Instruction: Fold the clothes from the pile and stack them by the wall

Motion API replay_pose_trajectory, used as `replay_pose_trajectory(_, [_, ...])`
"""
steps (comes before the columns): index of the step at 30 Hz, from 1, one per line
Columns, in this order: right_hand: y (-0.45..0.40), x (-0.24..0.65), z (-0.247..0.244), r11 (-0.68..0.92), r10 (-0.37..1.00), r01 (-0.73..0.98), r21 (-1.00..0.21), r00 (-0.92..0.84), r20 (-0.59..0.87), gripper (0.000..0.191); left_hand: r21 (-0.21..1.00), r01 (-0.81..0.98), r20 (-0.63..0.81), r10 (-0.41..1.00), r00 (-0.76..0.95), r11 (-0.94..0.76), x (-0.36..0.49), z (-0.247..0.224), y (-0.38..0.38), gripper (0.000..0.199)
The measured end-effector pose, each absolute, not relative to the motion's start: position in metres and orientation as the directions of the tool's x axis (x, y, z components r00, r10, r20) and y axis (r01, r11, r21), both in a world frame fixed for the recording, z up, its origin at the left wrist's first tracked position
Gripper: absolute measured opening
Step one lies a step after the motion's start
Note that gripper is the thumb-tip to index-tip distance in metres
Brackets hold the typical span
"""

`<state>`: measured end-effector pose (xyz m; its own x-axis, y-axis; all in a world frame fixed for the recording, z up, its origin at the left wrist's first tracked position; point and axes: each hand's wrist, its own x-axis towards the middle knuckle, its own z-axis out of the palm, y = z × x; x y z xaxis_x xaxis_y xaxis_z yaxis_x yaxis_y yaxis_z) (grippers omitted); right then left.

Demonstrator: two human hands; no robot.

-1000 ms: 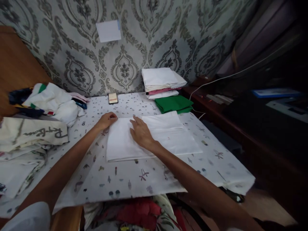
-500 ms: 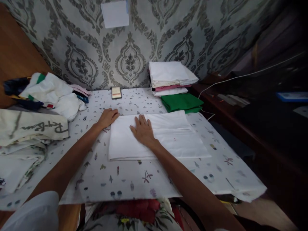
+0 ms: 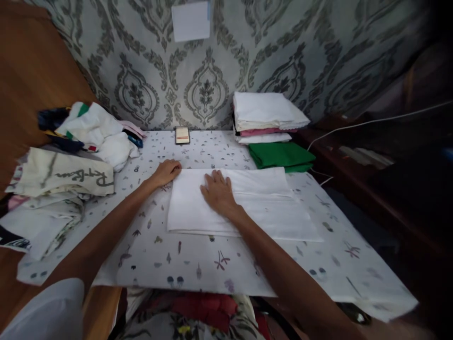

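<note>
A white cloth [image 3: 264,208], folded into a flat rectangle, lies on the table in front of me. My right hand [image 3: 219,192] rests palm down on its left half with the fingers stretched out. At the cloth's far left corner is my left hand [image 3: 167,172], its fingers curled together over the edge. The fingertips there are partly hidden. On the cloth's right part, a fold line runs across and the lower layer reaches farther towards me.
A green folded cloth [image 3: 281,157] lies behind, before a stack of folded white and pink fabrics [image 3: 265,111]. Rumpled clothes [image 3: 95,130] and a cream lettered cloth [image 3: 67,174] are at left. A small framed card [image 3: 182,135] lies near the patterned wall. A white cable [image 3: 371,113] runs at right.
The view has turned slightly left, so everything appears farther right. Both hands stay at nearly the same spots on the white cloth.
</note>
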<state>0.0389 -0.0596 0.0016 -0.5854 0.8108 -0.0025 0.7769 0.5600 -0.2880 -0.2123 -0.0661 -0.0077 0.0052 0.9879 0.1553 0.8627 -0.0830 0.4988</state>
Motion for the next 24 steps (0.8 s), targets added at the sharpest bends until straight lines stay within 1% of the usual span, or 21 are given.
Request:
replay_pose_trajectory(2, [-0.058, 0.031, 0.007, 0.614, 0.771, 0.739, -0.276, -0.637, 0.010, 0.047, 0.609, 0.789, 0.107, 0.994, 0.021, -0.082, -0.218, -0.004, -0.060, 0.013])
replay_pose_trajectory(4, [-0.055, 0.019, 0.011, 0.673, 0.716, 0.685, -0.278, -0.697, 0.018, 0.046, 0.649, 0.755, 0.087, 0.995, 0.047, -0.092, -0.221, 0.000, -0.055, 0.013])
replay_pose_trajectory(7, [-0.052, -0.003, 0.010, 0.717, 0.661, 0.623, -0.313, -0.750, 0.024, 0.058, 0.724, 0.680, 0.043, 0.992, 0.121, -0.115, -0.222, 0.005, -0.049, 0.018])
replay_pose_trajectory(9, [-0.052, -0.014, 0.004, 0.706, 0.669, 0.622, -0.339, -0.743, 0.031, 0.068, 0.781, 0.612, 0.012, 0.983, 0.182, -0.123, -0.221, 0.007, -0.045, 0.023])
replay_pose_trajectory(11, [-0.052, -0.019, -0.003, 0.685, 0.691, 0.638, -0.352, -0.722, 0.037, 0.074, 0.805, 0.580, -0.018, 0.971, 0.237, -0.126, -0.219, 0.009, -0.041, 0.026])
replay_pose_trajectory(14, [-0.052, -0.020, -0.011, 0.681, 0.700, 0.646, -0.344, -0.712, 0.048, 0.075, 0.774, 0.618, -0.036, 0.964, 0.262, -0.140, -0.218, 0.010, -0.034, 0.030])
replay_pose_trajectory(16, [-0.052, -0.019, -0.012, 0.690, 0.695, 0.644, -0.331, -0.718, 0.051, 0.074, 0.728, 0.669, -0.013, 0.971, 0.237, -0.153, -0.219, 0.011, -0.030, 0.030])
replay_pose_trajectory(18, [-0.052, -0.018, -0.011, 0.696, 0.691, 0.643, -0.320, -0.721, 0.052, 0.073, 0.665, 0.732, 0.037, 0.985, 0.166, -0.148, -0.221, 0.011, -0.027, 0.027])
replay_pose_trajectory(21, [-0.053, -0.018, -0.009, 0.700, 0.687, 0.645, -0.306, -0.725, 0.044, 0.070, 0.589, 0.805, 0.146, 0.989, -0.024, -0.068, -0.224, 0.015, -0.034, 0.020])
replay_pose_trajectory(23, [-0.053, -0.019, -0.009, 0.700, 0.686, 0.648, -0.299, -0.726, 0.034, 0.065, 0.594, 0.804, 0.233, 0.964, -0.132, -0.034, -0.220, 0.022, -0.054, 0.020])
replay_pose_trajectory(24, [-0.054, -0.019, -0.010, 0.699, 0.687, 0.649, -0.299, -0.726, 0.031, 0.063, 0.619, 0.783, 0.258, 0.957, -0.134, -0.057, -0.216, 0.027, -0.069, 0.021])
